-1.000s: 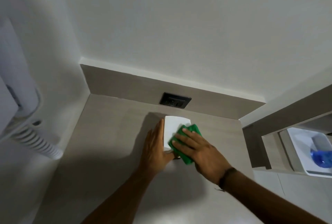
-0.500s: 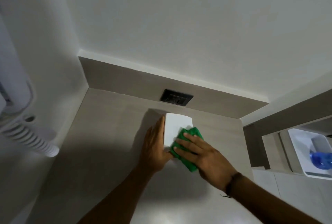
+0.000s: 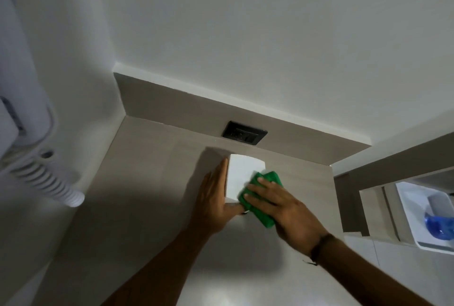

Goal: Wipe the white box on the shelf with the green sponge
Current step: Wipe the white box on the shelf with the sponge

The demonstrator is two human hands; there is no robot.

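Left hand [image 3: 216, 197] is laid flat-fingered at 9 o'clock of the white box [image 3: 242, 175] on the shelf [image 3: 159, 195]. Green sponge [image 3: 270, 178] is pressed at its 4 o'clock by the right hand's [image 3: 287, 210] flat fingers; overlapping strokes toward 12 o'clock advised.

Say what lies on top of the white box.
The green sponge, under the right hand, covers the right part of the white box; the surface beneath is hidden. The left part shows bare.

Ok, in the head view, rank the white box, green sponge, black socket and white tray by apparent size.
white tray
white box and green sponge: look alike, both partly hidden
black socket
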